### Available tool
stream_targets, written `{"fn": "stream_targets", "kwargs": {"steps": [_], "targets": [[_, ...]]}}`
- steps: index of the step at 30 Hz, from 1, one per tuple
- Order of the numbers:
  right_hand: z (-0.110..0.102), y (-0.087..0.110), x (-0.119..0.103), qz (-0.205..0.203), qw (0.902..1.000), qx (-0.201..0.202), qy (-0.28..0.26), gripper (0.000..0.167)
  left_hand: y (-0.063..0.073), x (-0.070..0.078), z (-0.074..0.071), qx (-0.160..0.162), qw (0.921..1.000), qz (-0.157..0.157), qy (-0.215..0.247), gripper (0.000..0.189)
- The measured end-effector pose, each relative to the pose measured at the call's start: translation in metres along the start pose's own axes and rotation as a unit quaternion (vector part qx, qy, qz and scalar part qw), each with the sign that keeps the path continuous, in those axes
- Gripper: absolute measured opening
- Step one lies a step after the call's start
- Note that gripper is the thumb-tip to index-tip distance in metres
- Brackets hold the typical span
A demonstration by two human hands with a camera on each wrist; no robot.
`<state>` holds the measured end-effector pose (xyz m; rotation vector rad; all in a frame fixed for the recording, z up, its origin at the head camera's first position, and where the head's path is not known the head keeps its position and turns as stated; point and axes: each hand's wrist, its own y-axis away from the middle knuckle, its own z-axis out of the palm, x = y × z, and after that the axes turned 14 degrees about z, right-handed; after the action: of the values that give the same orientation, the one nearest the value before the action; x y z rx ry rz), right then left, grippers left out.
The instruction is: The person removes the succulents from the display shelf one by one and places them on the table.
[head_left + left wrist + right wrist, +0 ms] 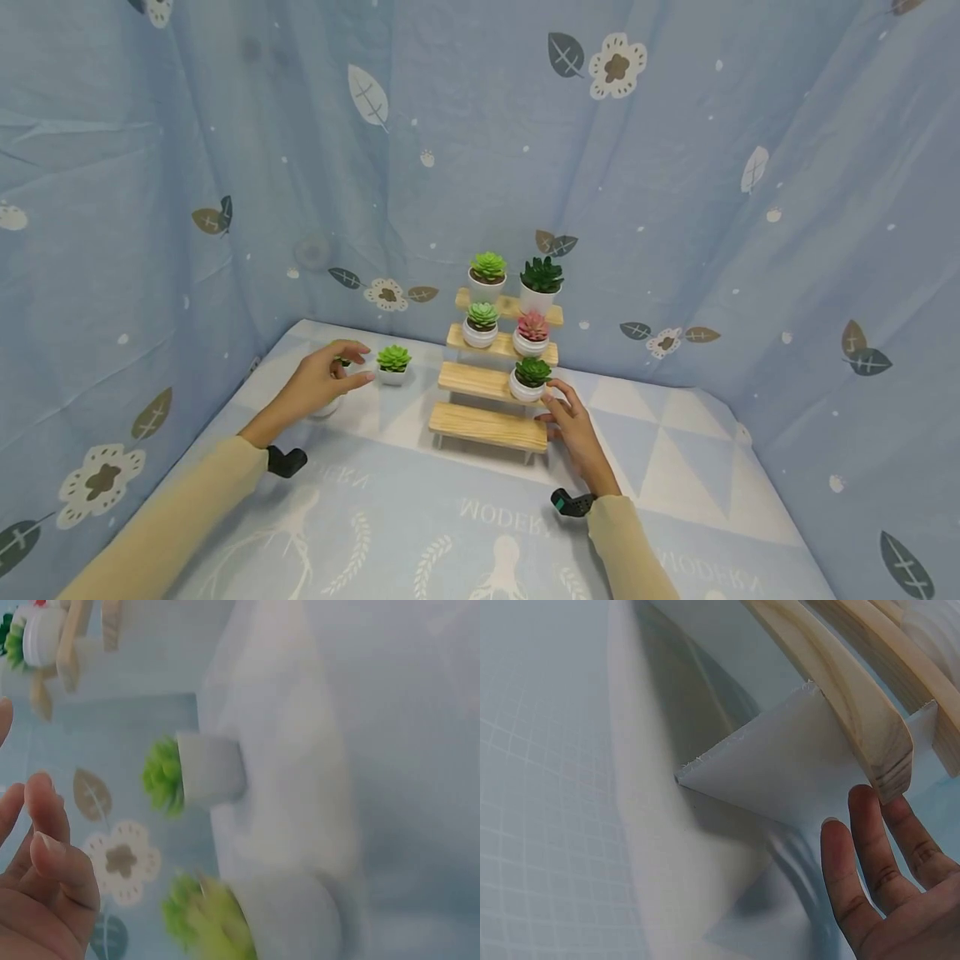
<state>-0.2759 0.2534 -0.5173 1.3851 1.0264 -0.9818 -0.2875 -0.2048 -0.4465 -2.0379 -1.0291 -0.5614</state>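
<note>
My left hand (322,379) hovers with fingers bent and parted, holding nothing. It partly hides a potted succulent, whose white pot (326,408) peeks out below; in the left wrist view its blurred green leaves (210,919) show. Just right of that hand stands a bright green succulent in a small white pot (393,377). My right hand (573,429) is at the right end of a stepped wooden stand (487,422), fingertips at or against a board's end (889,761). Close to these fingers, a dark green succulent (531,372) sits in a white pot on the second step up.
Higher on the stand are a pale green succulent (481,317), a pink one (532,327), a bright green one (487,267) and a dark one (542,275). A blue patterned curtain (480,125) surrounds the cloth-covered table (405,500).
</note>
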Motion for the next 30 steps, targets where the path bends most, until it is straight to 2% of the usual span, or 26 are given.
{"fn": "stream_targets", "kwargs": {"steps": [7,13,21,30], "targets": [[-0.001,-0.002,0.002,-0.011,0.9999,-0.002,-0.003,0.052,-0.015,0.014,0.021,-0.016,0.9990,0.014,0.039,0.051],[-0.001,-0.001,0.002,-0.005,0.9999,-0.002,-0.009,0.050,-0.027,0.027,0.039,-0.036,0.9960,0.034,0.074,0.049],[-0.001,-0.002,-0.002,-0.012,0.9999,0.004,0.002,0.053,-0.042,0.039,0.060,-0.055,0.9938,0.061,0.074,0.045],[-0.001,-0.001,0.001,-0.009,0.9999,-0.001,-0.005,0.053,-0.050,0.051,0.085,-0.064,0.9902,0.088,0.087,0.047]]}}
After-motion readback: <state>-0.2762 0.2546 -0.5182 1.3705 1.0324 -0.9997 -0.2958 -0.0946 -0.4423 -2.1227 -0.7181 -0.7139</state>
